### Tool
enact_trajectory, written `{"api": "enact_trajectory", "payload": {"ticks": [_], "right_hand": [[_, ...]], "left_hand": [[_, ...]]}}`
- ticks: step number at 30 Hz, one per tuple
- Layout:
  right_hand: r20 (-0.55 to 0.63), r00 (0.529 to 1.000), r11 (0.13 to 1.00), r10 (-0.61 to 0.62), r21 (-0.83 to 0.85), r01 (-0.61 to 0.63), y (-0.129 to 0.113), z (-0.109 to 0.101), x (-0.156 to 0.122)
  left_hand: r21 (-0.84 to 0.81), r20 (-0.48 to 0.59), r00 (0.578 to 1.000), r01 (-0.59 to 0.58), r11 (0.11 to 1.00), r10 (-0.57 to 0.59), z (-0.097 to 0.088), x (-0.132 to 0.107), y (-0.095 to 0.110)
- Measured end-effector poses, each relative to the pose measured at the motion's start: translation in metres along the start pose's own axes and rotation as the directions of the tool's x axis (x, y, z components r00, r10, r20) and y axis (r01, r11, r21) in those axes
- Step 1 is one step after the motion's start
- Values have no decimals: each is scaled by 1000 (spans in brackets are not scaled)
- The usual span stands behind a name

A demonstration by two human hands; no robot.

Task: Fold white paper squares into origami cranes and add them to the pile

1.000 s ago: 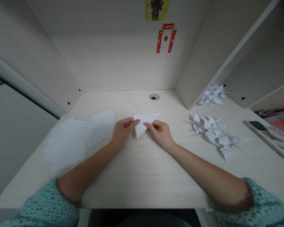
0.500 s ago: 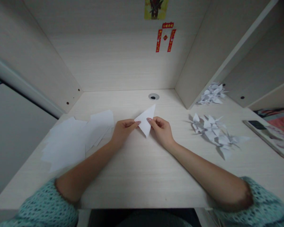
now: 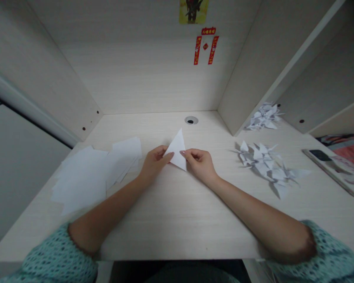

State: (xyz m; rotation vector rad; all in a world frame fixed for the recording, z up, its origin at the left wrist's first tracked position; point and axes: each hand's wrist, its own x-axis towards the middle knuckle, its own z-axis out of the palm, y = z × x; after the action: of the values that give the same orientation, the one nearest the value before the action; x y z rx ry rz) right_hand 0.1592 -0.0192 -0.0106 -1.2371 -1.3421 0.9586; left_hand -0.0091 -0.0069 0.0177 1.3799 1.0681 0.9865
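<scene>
A folded sheet of white paper, triangular in outline, is held just above the desk between my two hands. My left hand pinches its left side, thumb on top and fingers behind. On the opposite edge, my right hand grips the paper between thumb and curled fingers. One point of the triangle faces away from me and another points toward me. The layers underneath are hidden.
White paper sheets lie overlapping at the left. Folded paper pieces are heaped at the right, with another paper pile behind by the divider panel. A phone lies far right. A cable hole is at the back.
The folded paper has turned in my hands, its far point swinging left and its near point shifting slightly right. My hands keep nearly the same place.
</scene>
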Motion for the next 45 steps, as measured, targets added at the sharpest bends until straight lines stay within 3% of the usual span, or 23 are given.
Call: {"api": "enact_trajectory", "payload": {"ticks": [2,6,15,33,38,45], "right_hand": [[57,997,990,-59,-122,65,-4,0,-4],[99,975,938,-197,-271,217,-11,2,-9],[120,951,894,-285,-326,309,-22,5,-14],[180,956,921,-233,-276,276,-13,10,-14],[250,953,960,-170,-178,218,-10,10,-15],[266,950,965,-164,-157,211,-5,11,-15]], "left_hand": [[14,14,1000,10,1000,-10,1,-2,3],[166,-83,995,62,984,-49,3,-6,8],[276,-217,962,-104,955,167,2,-13,18],[269,-226,960,-102,958,166,-7,-3,10],[252,-301,934,-114,961,190,-13,3,6],[189,-309,940,-90,978,146,-17,8,2]]}}
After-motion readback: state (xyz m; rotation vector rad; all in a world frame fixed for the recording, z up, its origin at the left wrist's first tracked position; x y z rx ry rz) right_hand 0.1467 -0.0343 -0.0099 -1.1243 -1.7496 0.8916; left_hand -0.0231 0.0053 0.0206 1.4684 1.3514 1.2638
